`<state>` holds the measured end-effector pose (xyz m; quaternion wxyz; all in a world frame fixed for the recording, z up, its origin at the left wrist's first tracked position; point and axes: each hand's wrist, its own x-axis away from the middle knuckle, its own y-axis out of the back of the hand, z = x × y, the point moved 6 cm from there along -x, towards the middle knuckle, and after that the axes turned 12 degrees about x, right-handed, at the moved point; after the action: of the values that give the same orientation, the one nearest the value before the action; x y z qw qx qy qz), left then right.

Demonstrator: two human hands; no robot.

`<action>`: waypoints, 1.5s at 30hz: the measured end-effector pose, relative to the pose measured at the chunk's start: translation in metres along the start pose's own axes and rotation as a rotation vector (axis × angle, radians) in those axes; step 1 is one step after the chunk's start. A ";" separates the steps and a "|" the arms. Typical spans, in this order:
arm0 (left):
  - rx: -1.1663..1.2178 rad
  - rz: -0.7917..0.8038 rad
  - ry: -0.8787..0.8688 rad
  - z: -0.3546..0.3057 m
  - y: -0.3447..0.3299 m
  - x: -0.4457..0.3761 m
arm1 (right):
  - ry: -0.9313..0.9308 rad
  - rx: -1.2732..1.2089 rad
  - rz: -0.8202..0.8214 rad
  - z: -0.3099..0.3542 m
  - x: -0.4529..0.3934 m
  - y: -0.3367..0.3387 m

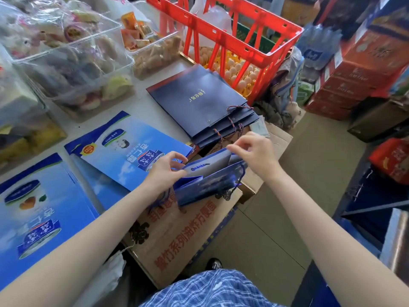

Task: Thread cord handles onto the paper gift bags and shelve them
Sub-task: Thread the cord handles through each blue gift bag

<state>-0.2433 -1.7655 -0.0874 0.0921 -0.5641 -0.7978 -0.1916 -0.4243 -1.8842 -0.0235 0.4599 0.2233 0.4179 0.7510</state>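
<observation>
Both hands (164, 168) (254, 151) pinching bag (205, 182), threading cord (240, 176); navy stack (199, 103) partly corded, nothing shelved yet.

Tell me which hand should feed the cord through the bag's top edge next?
Probably the right hand: its fingertips already pinch the top edge of the blue gift bag, above the cord handle hanging on that side. The left hand grips the bag's other end, steadying it.

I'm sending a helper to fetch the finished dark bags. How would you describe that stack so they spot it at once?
Find the red crate holding eggs. Just in front of it on the table lies the navy bag stack: flat, dark blue with small gold lettering and twisted cord handles, unlike the bright sky-blue printed bags to its left.
</observation>
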 end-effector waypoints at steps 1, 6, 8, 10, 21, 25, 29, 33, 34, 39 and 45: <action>0.011 -0.015 -0.023 -0.002 0.004 -0.001 | -0.071 -0.002 -0.047 -0.013 0.000 0.005; 0.011 -0.068 -0.136 -0.005 0.006 -0.006 | -0.329 0.007 -0.293 -0.055 0.018 0.009; -0.061 -0.132 -0.251 -0.011 0.007 -0.004 | -0.380 -0.047 -0.327 -0.062 0.024 0.006; -0.243 -0.203 -0.470 -0.022 0.007 0.003 | -0.432 -0.135 -0.127 -0.066 0.026 -0.016; -0.711 0.028 -0.879 -0.033 -0.004 0.010 | -0.415 -0.339 0.155 -0.023 0.019 -0.075; -0.485 0.002 -0.710 -0.028 0.001 0.017 | -0.380 -0.379 0.188 -0.017 0.016 -0.068; -0.647 -0.053 -0.639 -0.030 -0.009 0.007 | -0.314 -0.454 0.277 0.004 0.013 -0.060; -0.676 -0.120 -0.506 -0.026 -0.008 -0.011 | -0.249 -0.330 0.209 0.020 -0.002 -0.029; -0.691 -0.115 -0.468 -0.021 -0.007 -0.015 | -0.235 -0.301 0.159 0.023 -0.007 -0.015; -0.546 -0.040 -0.235 -0.002 0.003 -0.027 | -0.088 -0.426 -0.003 0.055 -0.016 0.052; -0.536 0.148 -0.167 -0.002 -0.006 -0.028 | 0.064 -0.717 -0.037 0.088 -0.015 0.091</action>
<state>-0.2392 -1.7919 -0.0968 -0.1126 -0.6390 -0.6801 -0.3412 -0.4000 -1.8810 0.1011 0.5092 0.0167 0.1459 0.8480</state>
